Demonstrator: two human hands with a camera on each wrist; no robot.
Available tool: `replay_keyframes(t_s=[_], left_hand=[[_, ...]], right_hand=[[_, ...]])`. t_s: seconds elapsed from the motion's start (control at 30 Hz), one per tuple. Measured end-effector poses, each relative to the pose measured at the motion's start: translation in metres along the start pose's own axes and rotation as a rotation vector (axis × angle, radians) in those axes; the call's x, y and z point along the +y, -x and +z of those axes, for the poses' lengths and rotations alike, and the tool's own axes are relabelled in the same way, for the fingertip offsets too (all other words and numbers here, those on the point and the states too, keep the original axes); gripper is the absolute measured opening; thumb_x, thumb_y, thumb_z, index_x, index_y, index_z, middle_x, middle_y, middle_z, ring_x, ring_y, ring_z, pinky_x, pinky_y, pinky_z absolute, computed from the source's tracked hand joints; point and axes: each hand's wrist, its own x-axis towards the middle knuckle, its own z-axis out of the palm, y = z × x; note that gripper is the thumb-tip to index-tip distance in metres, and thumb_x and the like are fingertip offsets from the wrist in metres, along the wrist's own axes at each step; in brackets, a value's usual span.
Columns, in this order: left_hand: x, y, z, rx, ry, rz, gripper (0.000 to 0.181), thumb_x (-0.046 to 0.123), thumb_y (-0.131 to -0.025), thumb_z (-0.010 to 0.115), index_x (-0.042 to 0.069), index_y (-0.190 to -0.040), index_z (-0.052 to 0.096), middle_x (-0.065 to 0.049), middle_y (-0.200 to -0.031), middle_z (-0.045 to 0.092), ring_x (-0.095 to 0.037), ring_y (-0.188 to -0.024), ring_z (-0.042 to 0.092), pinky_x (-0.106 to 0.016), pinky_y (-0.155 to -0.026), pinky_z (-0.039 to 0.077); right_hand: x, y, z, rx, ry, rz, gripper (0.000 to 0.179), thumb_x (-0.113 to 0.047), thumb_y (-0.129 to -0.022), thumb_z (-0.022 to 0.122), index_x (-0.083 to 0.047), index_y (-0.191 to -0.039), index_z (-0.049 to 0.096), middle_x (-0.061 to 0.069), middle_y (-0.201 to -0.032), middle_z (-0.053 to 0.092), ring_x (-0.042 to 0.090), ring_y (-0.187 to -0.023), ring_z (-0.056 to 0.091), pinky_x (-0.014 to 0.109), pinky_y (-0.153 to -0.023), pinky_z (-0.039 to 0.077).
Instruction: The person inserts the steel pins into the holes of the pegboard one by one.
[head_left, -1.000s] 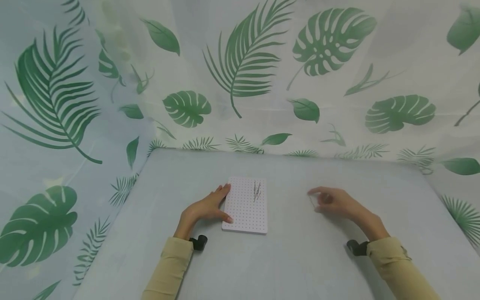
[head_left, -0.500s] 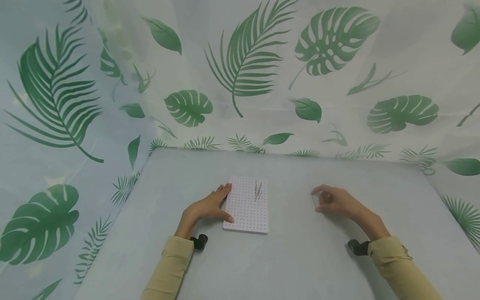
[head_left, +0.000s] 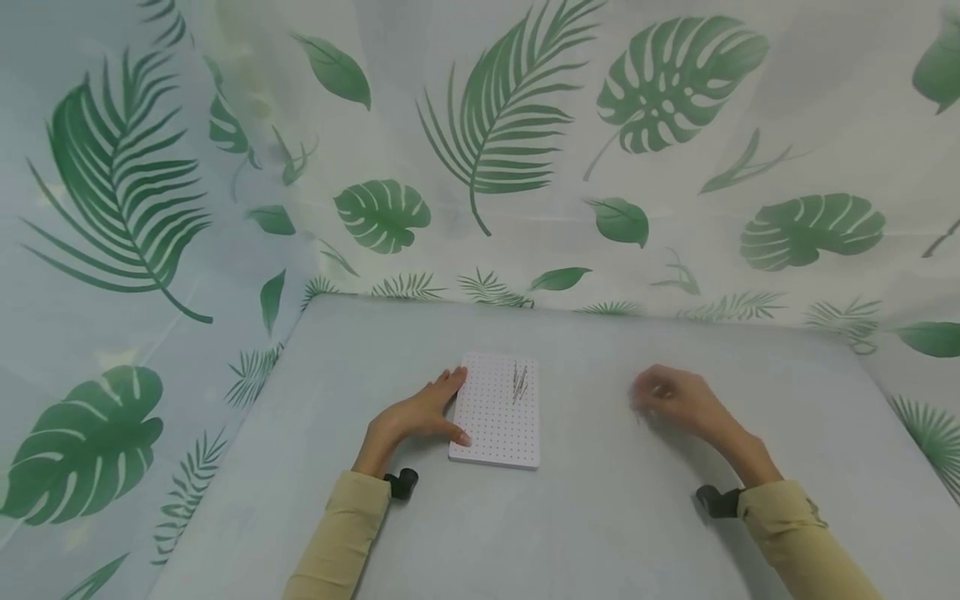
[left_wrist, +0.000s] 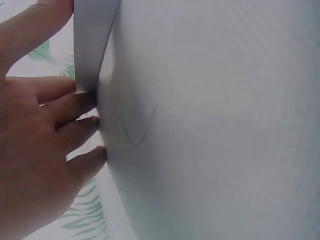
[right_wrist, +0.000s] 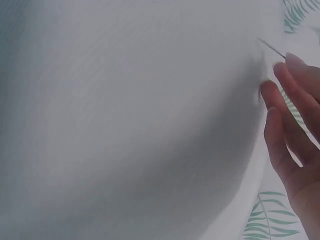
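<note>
A white rectangular board with a grid of small dots point(head_left: 487, 425) lies flat on the table. Several thin dark needles point(head_left: 520, 383) lie loosely together on its upper right part. My left hand point(head_left: 412, 417) rests at the board's left side, thumb on the lower left of its top and fingers extended along the edge. In the left wrist view the fingertips point(left_wrist: 92, 120) touch down right beside the board's side wall point(left_wrist: 92, 45). Off to the right, my right hand point(head_left: 678, 400) pinches a thin needle point(right_wrist: 271, 47) between thumb and forefinger, low over the table.
The pale grey tabletop point(head_left: 585, 517) runs back to a white curtain with green leaf prints point(head_left: 480, 250). A dark V-shaped line point(left_wrist: 137, 142) shows on the surface in the left wrist view. Black wrist cameras point(head_left: 402, 483) sit at both cuffs.
The right fingers have drawn closer together and blur with motion; the needle, earlier visible spanning thumb and forefinger, now barely shows in the head view. The left hand and board stay put.
</note>
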Motion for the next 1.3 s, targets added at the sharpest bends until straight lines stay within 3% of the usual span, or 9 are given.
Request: replay_keyframes(t_s=[0.13,0.43,0.87,1.3], left_hand=[[0.001,-0.001,0.001,0.007,0.001,0.002,0.115,0.027,-0.08,0.089,0.006,-0.165,0.015,-0.015,-0.173,0.011,-0.036,-0.16,0.006,-0.054,-0.13,0.011],[0.001,-0.002,0.002,0.012,-0.006,-0.022,0.115,0.027,-0.079,0.09,0.009,-0.166,0.016,-0.015,-0.173,0.011,-0.039,-0.16,0.007,-0.055,-0.129,0.013],[0.002,-0.001,0.001,0.014,-0.016,-0.01,0.115,0.028,-0.08,0.089,0.007,-0.165,0.016,-0.015,-0.173,0.012,-0.038,-0.16,0.007,-0.055,-0.129,0.013],[0.002,0.0,0.001,-0.001,-0.019,-0.005,0.115,0.028,-0.081,0.088,0.008,-0.166,0.013,-0.014,-0.173,0.01,-0.038,-0.16,0.005,-0.055,-0.129,0.012]], right_hand=[[-0.003,-0.001,0.0,0.001,-0.046,0.024,0.019,-0.011,-0.089,0.078,-0.007,-0.107,0.071,0.009,-0.101,0.076,0.024,-0.092,0.072,0.029,-0.075,0.057],[-0.016,-0.002,0.005,0.019,-0.114,-0.001,0.023,-0.011,-0.09,0.078,-0.005,-0.111,0.072,0.011,-0.101,0.078,0.024,-0.091,0.075,0.024,-0.071,0.057],[-0.04,-0.012,0.015,0.002,-0.149,-0.04,0.016,-0.02,-0.09,0.08,-0.011,-0.103,0.076,0.003,-0.097,0.079,0.016,-0.088,0.072,0.025,-0.072,0.055],[-0.068,-0.023,0.035,0.009,-0.239,-0.091,0.01,-0.014,-0.089,0.081,-0.011,-0.097,0.076,0.002,-0.094,0.079,0.012,-0.086,0.073,0.022,-0.074,0.054]])
